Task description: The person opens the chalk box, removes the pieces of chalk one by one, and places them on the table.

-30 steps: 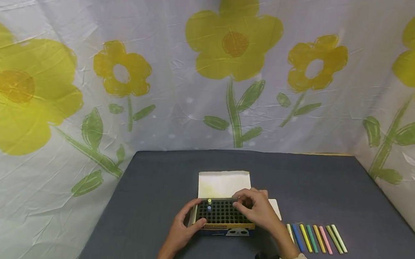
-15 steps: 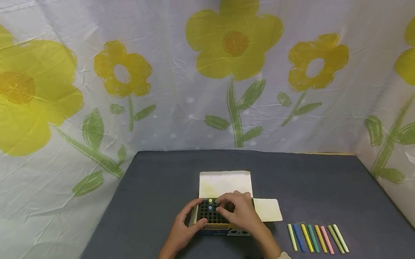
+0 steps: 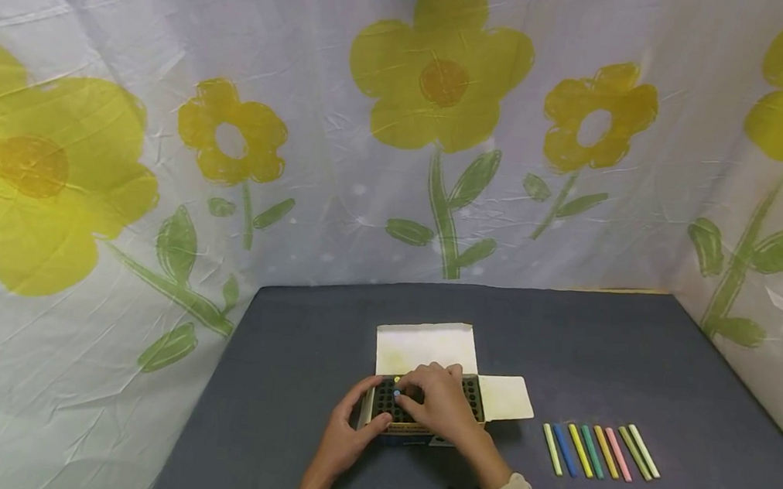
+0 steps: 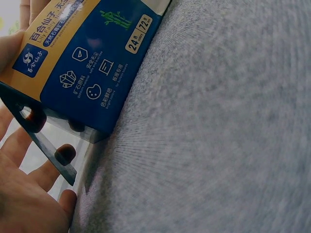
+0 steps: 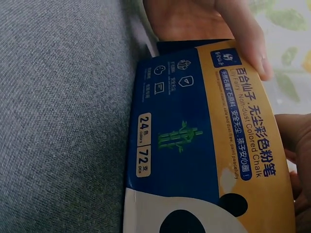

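A blue and yellow chalk box (image 3: 410,429) lies on the table, its black holed insert (image 3: 472,395) facing up. Gripping the box's left end is my left hand (image 3: 341,438), thumb on the front edge and fingers at the back. In the left wrist view, the fingers show behind the end of the box. My right hand (image 3: 439,400) reaches over the insert; its thumb and forefinger pinch the top of a blue chalk stick (image 3: 397,393) standing in a hole. Just behind it, a yellow-green chalk stick (image 3: 397,379) pokes up, partly covered by the fingers.
Open white lid flap (image 3: 420,348) stands behind the box, and a side flap (image 3: 507,397) juts right. Further right lie several chalk sticks (image 3: 590,451) in a slanted row. A flowered curtain (image 3: 340,193) borders the dark table (image 3: 306,338).
My right hand has moved left across the insert, from its right part to the blue chalk stick. My left hand stays on the box. The row of chalk sticks is unchanged.
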{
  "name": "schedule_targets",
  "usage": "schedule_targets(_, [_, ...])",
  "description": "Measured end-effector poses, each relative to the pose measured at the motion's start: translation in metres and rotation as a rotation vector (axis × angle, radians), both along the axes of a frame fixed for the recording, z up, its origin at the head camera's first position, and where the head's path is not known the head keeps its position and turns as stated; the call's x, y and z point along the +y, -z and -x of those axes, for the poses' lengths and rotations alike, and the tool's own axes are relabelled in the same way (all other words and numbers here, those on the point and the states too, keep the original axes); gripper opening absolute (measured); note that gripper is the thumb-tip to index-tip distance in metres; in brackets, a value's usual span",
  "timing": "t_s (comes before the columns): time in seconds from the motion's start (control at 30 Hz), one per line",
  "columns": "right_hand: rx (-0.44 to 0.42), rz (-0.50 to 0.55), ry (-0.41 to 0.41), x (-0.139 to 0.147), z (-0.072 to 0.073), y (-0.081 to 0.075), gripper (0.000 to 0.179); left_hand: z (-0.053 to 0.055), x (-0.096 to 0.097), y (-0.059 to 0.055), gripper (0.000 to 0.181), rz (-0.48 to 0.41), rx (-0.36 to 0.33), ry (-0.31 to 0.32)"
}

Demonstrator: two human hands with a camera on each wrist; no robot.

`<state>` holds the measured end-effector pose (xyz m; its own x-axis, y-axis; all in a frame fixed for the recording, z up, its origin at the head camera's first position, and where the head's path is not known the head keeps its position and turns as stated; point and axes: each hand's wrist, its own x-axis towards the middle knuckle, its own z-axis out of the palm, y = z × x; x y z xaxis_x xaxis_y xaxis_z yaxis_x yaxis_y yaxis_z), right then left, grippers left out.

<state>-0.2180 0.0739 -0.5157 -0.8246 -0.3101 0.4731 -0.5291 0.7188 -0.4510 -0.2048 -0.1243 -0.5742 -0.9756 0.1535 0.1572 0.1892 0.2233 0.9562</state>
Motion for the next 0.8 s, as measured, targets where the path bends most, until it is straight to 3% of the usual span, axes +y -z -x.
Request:
schedule_targets(0.17, [0.025, 0.026, -0.017, -0.0004, -0.0009, -0.0002, 0.013, -0.0004, -0.0004, -0.0015, 0.057, 0.001, -0.006, -0.001])
schedule_targets(0.53, [-0.132, 0.126, -0.062, -0.0002, -0.0016, -0.0028, 0.014, -0.0023, -0.0009, -0.0010, 0.056, -0.004, 0.003, 0.000])
schedule_targets(0.67, [-0.134, 0.192, -0.095, 0.0003, -0.0016, -0.0064, 0.013, -0.0020, -0.0012, -0.0015, 0.056, -0.014, 0.006, 0.005])
schedule_targets(0.8, [-0.079, 0.256, -0.125, 0.0011, -0.0009, -0.0091, 0.012, -0.0015, -0.0010, -0.0020, 0.055, -0.020, 0.009, 0.007])
